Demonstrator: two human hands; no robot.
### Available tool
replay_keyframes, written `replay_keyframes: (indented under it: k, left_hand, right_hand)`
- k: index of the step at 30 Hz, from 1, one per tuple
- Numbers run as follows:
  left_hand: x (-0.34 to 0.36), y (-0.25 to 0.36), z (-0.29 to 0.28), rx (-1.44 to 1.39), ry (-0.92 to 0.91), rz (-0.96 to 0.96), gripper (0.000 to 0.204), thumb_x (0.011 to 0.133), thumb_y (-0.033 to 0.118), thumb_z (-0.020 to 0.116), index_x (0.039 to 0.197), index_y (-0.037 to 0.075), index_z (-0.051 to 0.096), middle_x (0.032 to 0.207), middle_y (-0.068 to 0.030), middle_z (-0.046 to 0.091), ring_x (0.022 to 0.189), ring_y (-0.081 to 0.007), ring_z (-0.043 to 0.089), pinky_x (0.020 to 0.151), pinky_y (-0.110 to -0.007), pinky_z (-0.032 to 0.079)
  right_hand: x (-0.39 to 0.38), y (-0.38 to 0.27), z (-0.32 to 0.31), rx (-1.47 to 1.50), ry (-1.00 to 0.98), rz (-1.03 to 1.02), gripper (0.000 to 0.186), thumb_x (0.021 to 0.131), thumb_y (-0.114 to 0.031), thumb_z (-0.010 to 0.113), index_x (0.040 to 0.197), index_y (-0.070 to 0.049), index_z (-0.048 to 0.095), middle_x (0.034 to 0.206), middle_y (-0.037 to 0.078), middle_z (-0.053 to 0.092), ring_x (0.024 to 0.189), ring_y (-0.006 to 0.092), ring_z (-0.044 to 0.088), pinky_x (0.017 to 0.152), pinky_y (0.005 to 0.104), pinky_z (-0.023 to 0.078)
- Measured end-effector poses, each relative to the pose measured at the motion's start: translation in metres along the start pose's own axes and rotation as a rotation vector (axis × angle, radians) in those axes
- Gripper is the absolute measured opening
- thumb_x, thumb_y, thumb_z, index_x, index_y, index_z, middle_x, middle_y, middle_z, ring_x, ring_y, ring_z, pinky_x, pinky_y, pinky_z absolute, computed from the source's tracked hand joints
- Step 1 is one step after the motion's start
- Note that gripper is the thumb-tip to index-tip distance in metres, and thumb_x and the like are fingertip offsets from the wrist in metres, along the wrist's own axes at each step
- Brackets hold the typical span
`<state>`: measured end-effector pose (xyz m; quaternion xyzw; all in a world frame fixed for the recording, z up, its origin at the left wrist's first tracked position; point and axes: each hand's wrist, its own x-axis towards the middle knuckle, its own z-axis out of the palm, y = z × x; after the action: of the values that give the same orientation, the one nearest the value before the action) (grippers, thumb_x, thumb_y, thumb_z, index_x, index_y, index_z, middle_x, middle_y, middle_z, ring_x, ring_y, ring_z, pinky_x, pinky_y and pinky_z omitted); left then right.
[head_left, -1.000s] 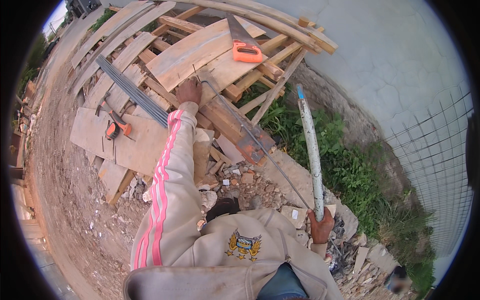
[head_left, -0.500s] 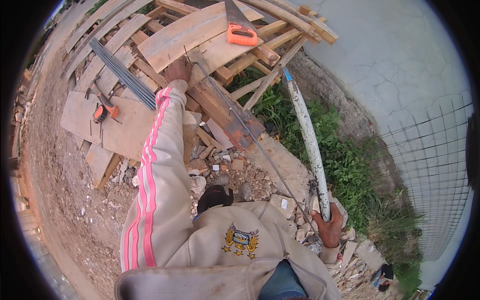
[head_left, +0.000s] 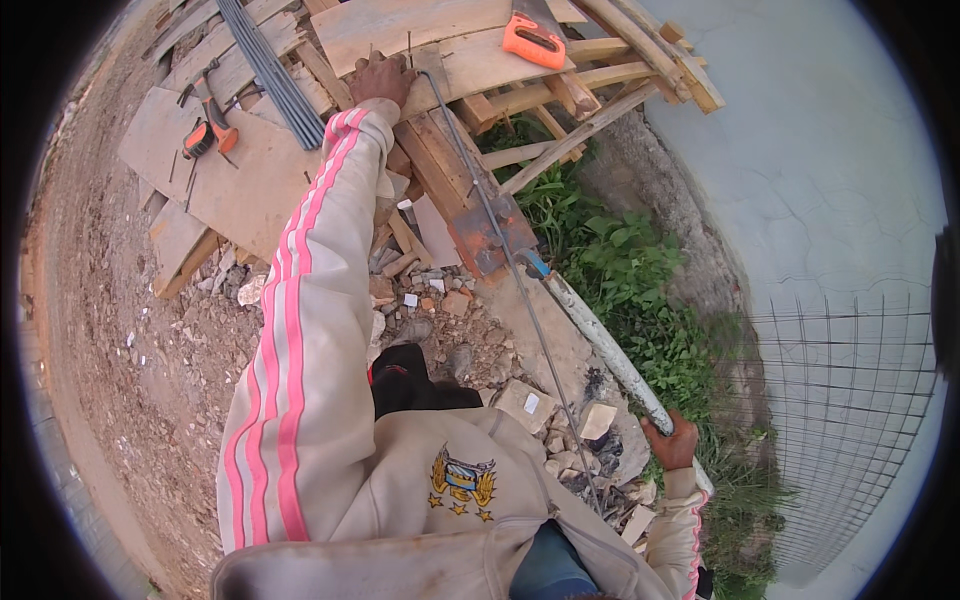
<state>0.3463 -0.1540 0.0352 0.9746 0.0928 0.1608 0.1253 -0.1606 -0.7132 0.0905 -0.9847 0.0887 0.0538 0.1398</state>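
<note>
My left hand (head_left: 383, 80) is closed at the bent upper end of a thin steel rod (head_left: 530, 310), beside upright nails in the timber. The rod runs diagonally over a wooden beam (head_left: 437, 170) and its rusty metal plate (head_left: 490, 235), down past the rubble. Gripped in my right hand (head_left: 672, 440) is a long white-speckled pipe (head_left: 610, 345) with a blue band and a dark hooked tip. That hook lies at the rod just below the plate; whether it has caught the rod I cannot tell.
A handsaw (head_left: 536, 40) with an orange handle lies on the boards. At the left are a hammer (head_left: 212, 110), a tape measure (head_left: 198, 138) and a bundle of grey rods (head_left: 270, 75). Broken bricks (head_left: 525, 405), green plants (head_left: 630, 270) and wire mesh (head_left: 850, 400) lie around the wall.
The pipe has swung from nearly upright to a slant, its hooked tip coming down to the rod near the plate. My right hand has moved outward to the right. My left hand stays at the rod's end.
</note>
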Motion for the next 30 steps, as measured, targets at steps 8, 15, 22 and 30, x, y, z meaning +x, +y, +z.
replay_keyframes:
  k: [8, 15, 22, 30]
  left_hand:
    - [0.004, -0.010, 0.012, -0.005, 0.031, 0.009, 0.038, 0.089, 0.048, 0.068, 0.114, 0.020, 0.075, 0.128, -0.0119, 0.062, 0.120, -0.0380, 0.056, 0.102, -0.051, 0.046]
    - [0.008, -0.020, 0.019, -0.010, 0.013, 0.048, 0.038, 0.090, 0.049, 0.066, 0.117, 0.024, 0.075, 0.127, -0.0109, 0.062, 0.124, -0.0373, 0.053, 0.104, -0.054, 0.044]
    - [0.006, -0.017, 0.009, 0.008, -0.006, 0.103, 0.042, 0.093, 0.052, 0.062, 0.115, 0.019, 0.077, 0.126, -0.0122, 0.064, 0.123, -0.0389, 0.053, 0.103, -0.050, 0.045]
    - [0.003, -0.020, 0.015, 0.031, 0.045, 0.121, 0.042, 0.094, 0.051, 0.061, 0.114, 0.018, 0.078, 0.123, -0.0130, 0.065, 0.122, -0.0385, 0.054, 0.102, -0.049, 0.045]
  right_hand:
    - [0.094, 0.036, -0.012, -0.069, -0.106, -0.163, 0.041, 0.076, -0.041, 0.085, 0.085, -0.004, 0.073, 0.064, 0.017, 0.065, 0.059, 0.0373, 0.066, 0.057, 0.0446, 0.051]
    - [0.182, 0.074, 0.000, -0.192, -0.104, -0.300, 0.027, 0.069, -0.027, 0.085, 0.085, -0.011, 0.070, 0.073, 0.016, 0.068, 0.074, 0.0406, 0.067, 0.069, 0.0519, 0.052]
    - [0.266, 0.092, 0.019, -0.247, -0.037, -0.347, 0.032, 0.074, -0.020, 0.080, 0.103, -0.011, 0.070, 0.091, 0.018, 0.071, 0.089, 0.0423, 0.067, 0.079, 0.0525, 0.052]
    - [0.271, 0.073, 0.021, -0.244, -0.087, -0.307, 0.022, 0.075, -0.014, 0.073, 0.095, -0.008, 0.067, 0.087, 0.019, 0.068, 0.088, 0.0449, 0.064, 0.077, 0.0545, 0.050]
